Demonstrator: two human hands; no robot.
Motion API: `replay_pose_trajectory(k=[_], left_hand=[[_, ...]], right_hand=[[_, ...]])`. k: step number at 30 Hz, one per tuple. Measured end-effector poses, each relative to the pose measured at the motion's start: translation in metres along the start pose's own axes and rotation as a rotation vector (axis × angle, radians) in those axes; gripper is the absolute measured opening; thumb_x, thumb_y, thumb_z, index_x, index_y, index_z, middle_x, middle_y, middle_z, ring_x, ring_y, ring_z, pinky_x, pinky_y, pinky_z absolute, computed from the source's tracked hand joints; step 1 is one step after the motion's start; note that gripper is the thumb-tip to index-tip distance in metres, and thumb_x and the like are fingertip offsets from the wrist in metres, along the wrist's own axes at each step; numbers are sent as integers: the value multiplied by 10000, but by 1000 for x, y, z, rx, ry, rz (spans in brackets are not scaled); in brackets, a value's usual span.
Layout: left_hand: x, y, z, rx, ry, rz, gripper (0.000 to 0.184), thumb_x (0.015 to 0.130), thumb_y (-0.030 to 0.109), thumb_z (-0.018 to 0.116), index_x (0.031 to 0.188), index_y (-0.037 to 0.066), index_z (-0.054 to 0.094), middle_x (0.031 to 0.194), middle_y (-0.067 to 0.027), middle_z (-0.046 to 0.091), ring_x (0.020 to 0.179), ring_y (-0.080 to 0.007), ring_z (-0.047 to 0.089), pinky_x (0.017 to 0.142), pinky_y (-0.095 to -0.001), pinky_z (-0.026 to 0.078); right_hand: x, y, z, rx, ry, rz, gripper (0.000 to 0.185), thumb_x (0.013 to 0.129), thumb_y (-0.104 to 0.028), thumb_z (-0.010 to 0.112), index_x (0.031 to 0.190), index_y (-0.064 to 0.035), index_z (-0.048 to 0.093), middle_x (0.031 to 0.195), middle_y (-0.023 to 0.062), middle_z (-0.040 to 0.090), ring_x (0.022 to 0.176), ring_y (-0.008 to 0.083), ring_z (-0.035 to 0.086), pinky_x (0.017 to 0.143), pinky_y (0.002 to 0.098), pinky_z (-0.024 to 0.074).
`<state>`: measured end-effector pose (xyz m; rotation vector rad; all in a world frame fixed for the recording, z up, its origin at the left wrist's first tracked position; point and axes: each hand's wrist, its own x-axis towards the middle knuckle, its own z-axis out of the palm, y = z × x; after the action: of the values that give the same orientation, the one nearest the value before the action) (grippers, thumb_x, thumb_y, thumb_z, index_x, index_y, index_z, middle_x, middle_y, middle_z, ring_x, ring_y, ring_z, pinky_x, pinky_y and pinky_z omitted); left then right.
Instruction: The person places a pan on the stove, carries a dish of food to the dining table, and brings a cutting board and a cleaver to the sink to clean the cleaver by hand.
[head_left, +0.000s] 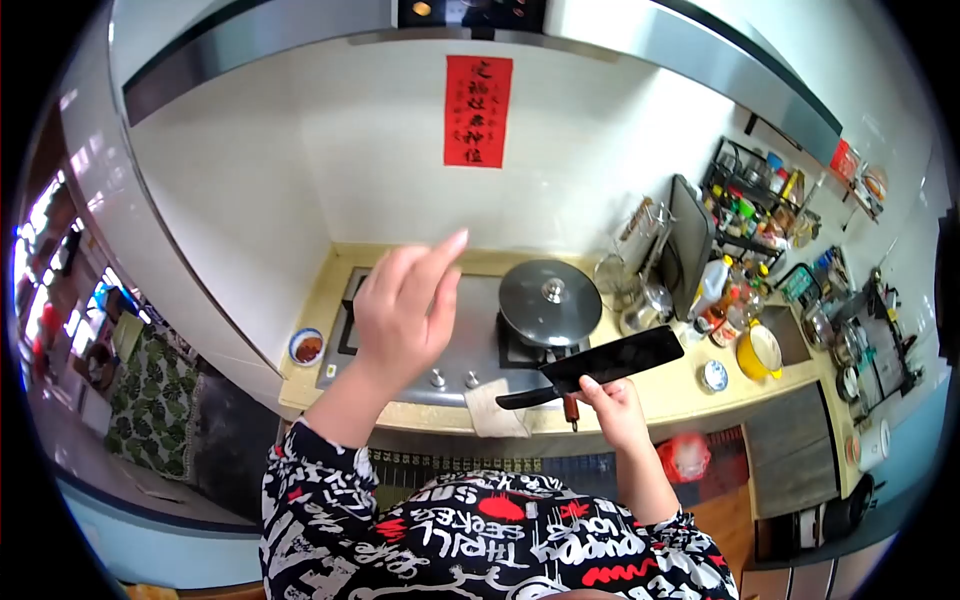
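Note:
My left hand (408,305) is raised above the left part of the steel gas stove (465,345), its fingers apart and nothing in them. In my right hand (608,402) is a black cleaver (625,357), pinched near the rear of the blade; its black handle points left and its blade points right. Behind the cleaver, a black pan with a glass lid (548,303) stands on the right burner. The pan's wooden handle (571,408) shows below the cleaver. A pale cloth (497,409) hangs over the counter's front edge.
At the left, a small bowl (306,346) holds something reddish-brown. On the right are a patterned cup (714,375), a yellow pot (759,352), bottles (712,285) and a spice rack (750,195). The range hood (640,40) juts out overhead.

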<state>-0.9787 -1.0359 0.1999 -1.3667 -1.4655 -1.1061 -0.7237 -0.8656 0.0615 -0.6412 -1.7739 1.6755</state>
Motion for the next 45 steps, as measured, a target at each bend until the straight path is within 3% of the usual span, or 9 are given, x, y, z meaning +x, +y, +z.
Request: replay_pose_trajectory(k=[5, 12, 16, 20, 26, 27, 34, 39, 45], left_hand=[[98, -1, 17, 191, 120, 52, 878, 765, 11, 690, 1535, 326, 408, 824, -2, 572, 633, -195, 603, 533, -335, 501], [148, -17, 41, 449, 73, 52, 957, 790, 80, 685, 1598, 363, 258, 795, -9, 602, 567, -194, 609, 469, -349, 490], [145, -4, 36, 410, 4, -31, 919, 812, 83, 696, 1595, 332, 285, 789, -34, 651, 569, -209, 615, 495, -360, 506], [86, 45, 52, -328, -37, 217, 683, 819, 90, 731, 1451, 148, 476, 794, -51, 655, 584, -234, 604, 535, -343, 500], [-50, 176, 109, -521, -823, -99, 594, 740, 407, 856, 1092, 44, 543, 868, -87, 596, 787, -301, 610, 688, -416, 491], [-70, 196, 125, -481, -862, -38, 644, 727, 480, 848, 1082, 36, 543, 885, -101, 593, 844, -314, 608, 724, -441, 476], [-154, 359, 203, -470, -973, 189, 294, 917, 296, 696, 969, 58, 531, 760, -119, 631, 643, -322, 665, 572, -432, 516], [-176, 454, 249, -541, -982, 325, 291, 903, 288, 699, 897, 56, 523, 739, -126, 614, 649, -344, 655, 574, -439, 506], [-179, 557, 284, -621, -1030, 364, 313, 893, 277, 720, 901, 50, 504, 747, -145, 628, 684, -360, 664, 585, -448, 516]], right_hand=[[11, -10, 16, -36, -45, 39, 251, 1012, -191, 634, 900, 13, 728, 797, 17, 690, 735, 76, 608, 698, 251, 496], [5, -34, 34, 42, -37, -60, 270, 1008, -176, 651, 913, 59, 741, 843, 15, 723, 818, 85, 643, 755, 252, 522], [0, -19, 20, -2, -27, 23, 281, 998, -186, 667, 917, 67, 759, 842, 22, 733, 789, 72, 627, 735, 247, 513], [-17, -10, -7, -48, 130, -56, 460, 986, -271, 689, 610, -27, 584, 575, -83, 454, 548, 30, 379, 483, 264, 302], [-81, -16, -100, -147, 369, -4, 613, 971, -366, 692, 525, -90, 373, 543, -96, 288, 522, 47, 256, 445, 293, 220], [-93, -13, -120, -98, 404, 78, 472, 957, -330, 710, 610, -12, 667, 553, -92, 475, 553, 19, 420, 478, 246, 322], [-187, 12, -245, 645, 638, 96, 135, 994, -164, 659, 947, -39, 682, 915, 13, 708, 746, 90, 678, 680, 237, 586], [-270, 54, -382, 771, 714, 35, 192, 981, -145, 668, 1128, -23, 676, 1097, 100, 735, 985, 186, 722, 848, 317, 614], [-339, 67, -498, 832, 936, -58, 152, 942, -146, 726, 1034, -56, 644, 969, 74, 725, 848, 182, 704, 711, 297, 560]])
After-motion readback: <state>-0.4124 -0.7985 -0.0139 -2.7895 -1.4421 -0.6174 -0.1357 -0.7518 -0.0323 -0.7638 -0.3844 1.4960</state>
